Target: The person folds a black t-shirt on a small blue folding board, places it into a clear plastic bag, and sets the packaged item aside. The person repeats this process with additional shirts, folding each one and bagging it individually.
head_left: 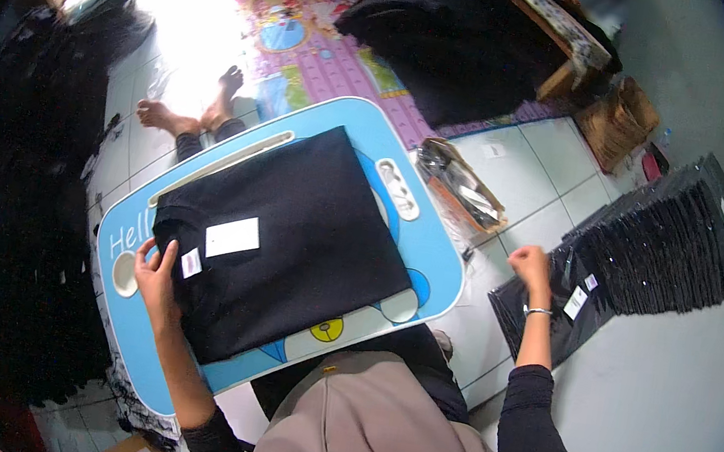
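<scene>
A folded black shirt (297, 226) lies on a light blue lap table (440, 274) with cartoon prints. On the shirt are a white card tag (233, 237) and a smaller white label (191, 263). My left hand (158, 282) rests at the shirt's collar edge, thumb and fingers apart, beside the small label. Off to the right, my right hand (532, 270) is held with its fingers curled closed, over or close to a black garment in clear plastic (554, 308). Whatever those fingers may hold is hidden.
A long row of bagged black garments (655, 244) leans along the right wall. Beyond the table stand an open box of small items (460, 184) and a woven basket (617, 123). Black cloth heaps (31, 207) fill the left. Another person's bare feet (164, 118) show beyond the table.
</scene>
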A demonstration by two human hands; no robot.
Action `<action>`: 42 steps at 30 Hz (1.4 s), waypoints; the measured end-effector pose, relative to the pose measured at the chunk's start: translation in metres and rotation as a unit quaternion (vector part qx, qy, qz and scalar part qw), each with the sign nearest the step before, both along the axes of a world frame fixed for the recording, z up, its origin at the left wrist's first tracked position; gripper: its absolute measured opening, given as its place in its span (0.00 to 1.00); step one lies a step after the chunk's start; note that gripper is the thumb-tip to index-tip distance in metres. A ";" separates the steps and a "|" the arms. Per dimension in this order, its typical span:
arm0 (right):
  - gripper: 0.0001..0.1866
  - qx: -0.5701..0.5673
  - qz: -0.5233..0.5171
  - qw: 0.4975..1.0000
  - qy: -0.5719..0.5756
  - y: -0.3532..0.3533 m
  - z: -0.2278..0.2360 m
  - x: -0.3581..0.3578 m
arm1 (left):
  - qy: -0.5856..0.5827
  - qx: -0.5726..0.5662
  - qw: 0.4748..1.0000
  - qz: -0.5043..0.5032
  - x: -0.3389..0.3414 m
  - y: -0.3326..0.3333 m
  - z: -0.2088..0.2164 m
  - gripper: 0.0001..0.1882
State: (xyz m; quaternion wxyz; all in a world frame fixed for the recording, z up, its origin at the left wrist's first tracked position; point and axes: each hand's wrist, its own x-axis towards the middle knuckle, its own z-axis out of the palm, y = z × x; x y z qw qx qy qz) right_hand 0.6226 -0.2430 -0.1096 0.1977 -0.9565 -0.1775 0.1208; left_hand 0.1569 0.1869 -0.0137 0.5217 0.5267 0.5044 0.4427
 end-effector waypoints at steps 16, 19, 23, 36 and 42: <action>0.15 0.057 -0.012 0.998 0.036 0.036 -0.225 -0.024 | 0.080 -0.024 0.996 -0.042 -0.008 0.008 0.007 0.25; 0.15 0.167 0.245 0.951 0.094 0.022 -0.175 0.015 | 0.071 -0.068 0.992 -0.079 -0.012 0.012 0.008 0.25; 0.14 -0.094 0.119 0.981 -0.123 0.038 -0.002 0.020 | 0.010 -0.090 0.992 -0.093 -0.010 0.012 0.007 0.21; 0.13 0.501 0.276 0.548 0.610 0.311 0.174 -0.270 | -0.206 -0.208 0.948 -0.123 -0.013 0.013 0.011 0.26; 0.23 0.483 0.338 0.641 0.491 0.340 0.160 -0.327 | -0.251 -0.200 0.942 -0.102 -0.006 0.011 0.002 0.24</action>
